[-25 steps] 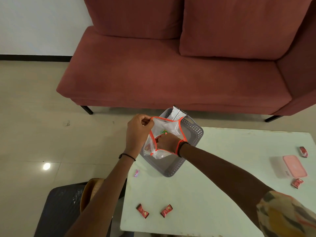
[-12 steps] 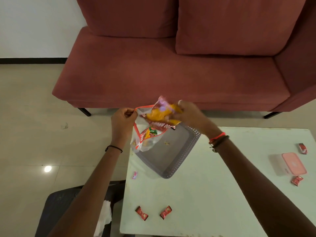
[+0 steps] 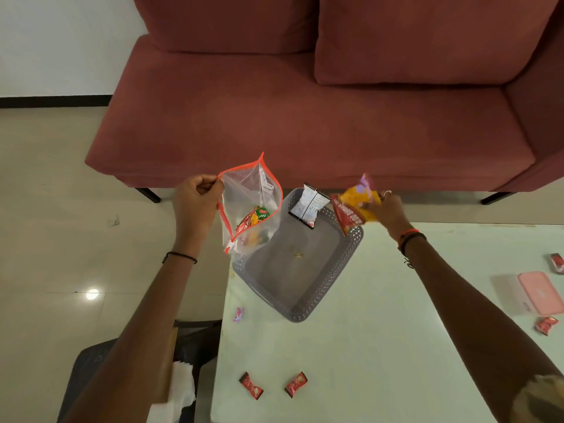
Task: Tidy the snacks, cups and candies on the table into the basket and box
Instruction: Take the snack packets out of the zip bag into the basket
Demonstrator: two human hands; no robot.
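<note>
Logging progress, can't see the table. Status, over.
Left hand pinches zip bag at rim, open, snacks inside. Right hand grips yellow-red snack packet above basket, far corner. White packet leans inside; nothing blocks the drop.

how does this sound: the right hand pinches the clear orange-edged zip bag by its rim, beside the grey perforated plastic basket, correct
Wrong hand. The left hand pinches the clear orange-edged zip bag by its rim, beside the grey perforated plastic basket; the head view shows it. The right hand grips yellow and red snack packets.

"DAL" on bagged packet (image 3: 255,217), rest blurred
</note>
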